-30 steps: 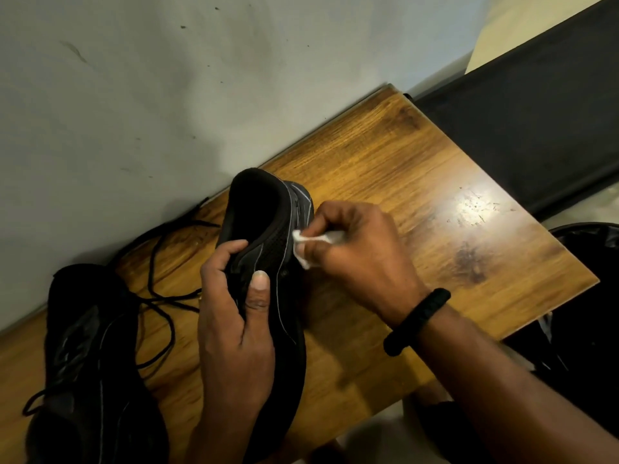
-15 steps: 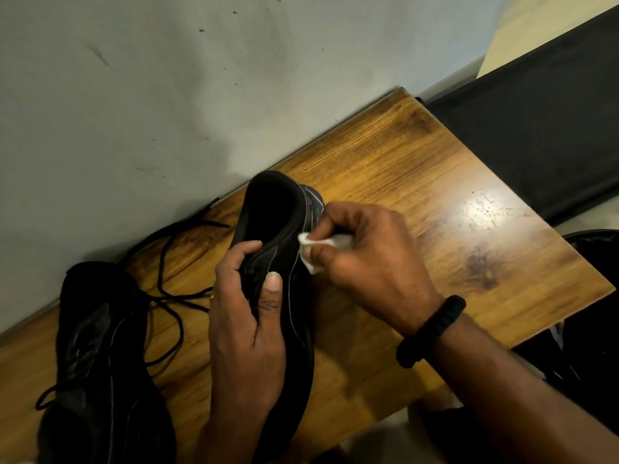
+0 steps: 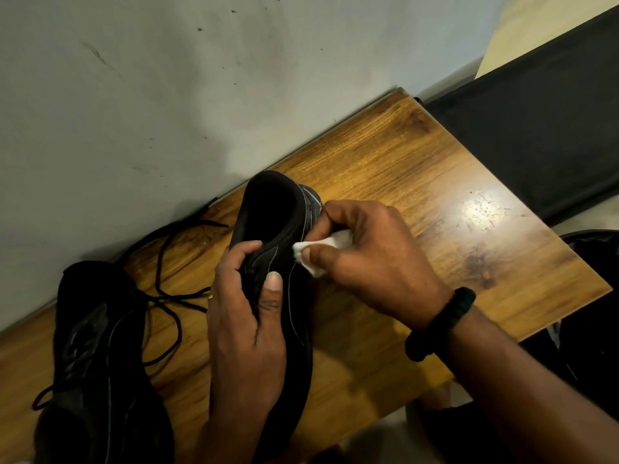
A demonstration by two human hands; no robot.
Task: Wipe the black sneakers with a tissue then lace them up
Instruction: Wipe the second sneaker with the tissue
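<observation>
The wiping step is in hand: the left hand [image 3: 244, 316] grips the upper of one black sneaker [image 3: 298, 333], thumb on top, heel toward the wall, at the table [image 3: 418, 169]; the right hand [image 3: 375, 262] pinches a folded white tissue [image 3: 315, 252] against the shoe's side just below the collar. The other sneaker [image 3: 90, 346] lies at the table's left beside a loose black lace [image 3: 167, 296]; lacing looks some way off, I'd say, and the next move calls for firm strokes along the side while the left grip stops the shoe twisting.

Tissue [image 3: 336, 241] on side of black sneaker [image 3: 299, 346]
</observation>
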